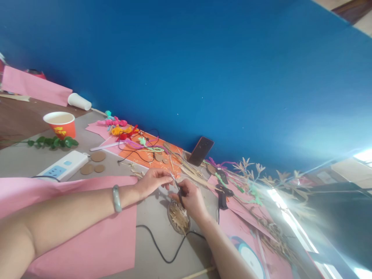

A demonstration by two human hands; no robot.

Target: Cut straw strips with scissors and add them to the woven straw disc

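Observation:
My right hand (190,197) is closed around the dark handles of a pair of scissors (180,192), with the blades pointing up toward my other hand. My left hand (154,183), below a jade-coloured bangle (116,198), is pinched at the blade tips; whatever lies between the fingers is too small to make out. Just below both hands, a round brown base (169,217) carries pale dried plant pieces (179,217). Under my left forearm lies a pink paper sheet (116,236).
A power strip (65,164), wooden discs (98,156) and a red paper cup (61,124) are at left. Against the blue wall (186,69) leans a phone (201,151). A glue gun (223,195), dried stems (194,172) and pipe cleaners lie right. A black cable (162,257) crosses in front.

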